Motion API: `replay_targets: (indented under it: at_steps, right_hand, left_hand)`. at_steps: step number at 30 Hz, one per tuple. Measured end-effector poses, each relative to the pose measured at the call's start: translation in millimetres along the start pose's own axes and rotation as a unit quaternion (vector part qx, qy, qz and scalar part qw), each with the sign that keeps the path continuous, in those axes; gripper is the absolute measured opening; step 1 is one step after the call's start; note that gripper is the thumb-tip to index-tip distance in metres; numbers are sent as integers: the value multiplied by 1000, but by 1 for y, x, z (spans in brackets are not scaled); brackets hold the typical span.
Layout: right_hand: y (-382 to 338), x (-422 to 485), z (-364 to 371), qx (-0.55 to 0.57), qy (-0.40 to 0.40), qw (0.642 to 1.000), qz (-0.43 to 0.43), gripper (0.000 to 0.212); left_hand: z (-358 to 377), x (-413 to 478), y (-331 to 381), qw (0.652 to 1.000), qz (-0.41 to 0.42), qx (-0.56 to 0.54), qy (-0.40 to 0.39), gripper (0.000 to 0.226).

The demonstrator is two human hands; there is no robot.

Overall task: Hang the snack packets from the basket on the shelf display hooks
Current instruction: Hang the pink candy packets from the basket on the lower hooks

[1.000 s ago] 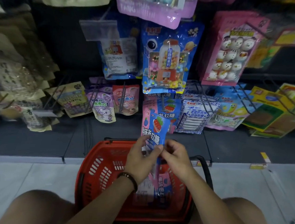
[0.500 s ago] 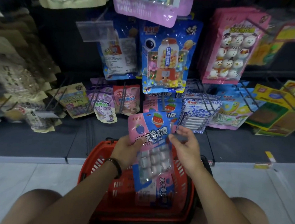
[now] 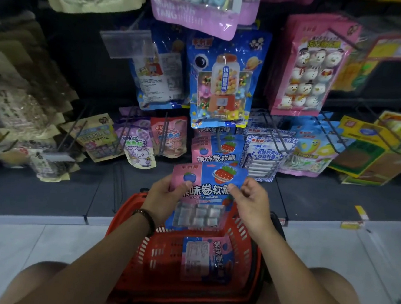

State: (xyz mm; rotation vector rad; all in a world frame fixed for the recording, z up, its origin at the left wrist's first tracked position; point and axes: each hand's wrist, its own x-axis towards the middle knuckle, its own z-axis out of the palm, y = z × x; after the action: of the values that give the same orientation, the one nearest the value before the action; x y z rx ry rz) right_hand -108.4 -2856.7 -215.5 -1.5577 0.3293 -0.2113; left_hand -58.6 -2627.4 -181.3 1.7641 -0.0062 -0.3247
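I hold a pink-and-blue snack packet (image 3: 205, 191) with a strawberry picture upright above the red basket (image 3: 137, 255). My left hand (image 3: 164, 197) pinches its left edge and my right hand (image 3: 250, 202) pinches its right edge. Its top sits just below the hook (image 3: 218, 139) that carries matching packets (image 3: 215, 150) on the lowest row. Another matching packet (image 3: 207, 256) lies in the basket, back side up.
Dark shelf display full of hanging packets: a blue candy-machine bag (image 3: 224, 81), a pink snowman bag (image 3: 308, 66), purple and pink pouches (image 3: 141, 146) at left, white-blue packets (image 3: 264, 155) at right. Wire hooks stick out forward. Pale floor tiles (image 3: 29, 241) surround the basket; my knees flank it.
The packet came up out of the basket, turned from edge-on to face me, and rose toward the lowest hook row. Both hands moved up and apart to its side edges.
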Motion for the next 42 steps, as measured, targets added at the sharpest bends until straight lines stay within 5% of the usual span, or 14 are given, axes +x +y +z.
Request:
replay_targets:
  at_steps: [8, 13, 19, 25, 30, 35, 42]
  right_hand:
    - [-19, 39, -23, -76, -29, 995, -57, 26]
    - [-9, 66, -20, -78, -53, 995, -30, 12]
    - [23, 87, -20, 29, -14, 997, 65, 14]
    - [23, 104, -13, 32, 45, 995, 80, 8]
    - [20, 113, -14, -34, 44, 995, 86, 43]
    - [17, 122, -11, -58, 57, 994, 73, 44]
    - [24, 129, -7, -98, 51, 992, 58, 42]
  left_hand:
    - [12, 41, -2, 993, 111, 26, 41, 40]
    - [23, 68, 0, 996, 37, -66, 37, 34]
    - [36, 91, -15, 1000, -8, 15, 9, 15]
    - [47, 109, -12, 997, -49, -59, 27, 12]
    - [48, 122, -13, 994, -82, -71, 22, 8]
    - [52, 134, -17, 988, -118, -91, 36, 41]
    - [56, 148, -28, 982, -153, -94, 59, 42]
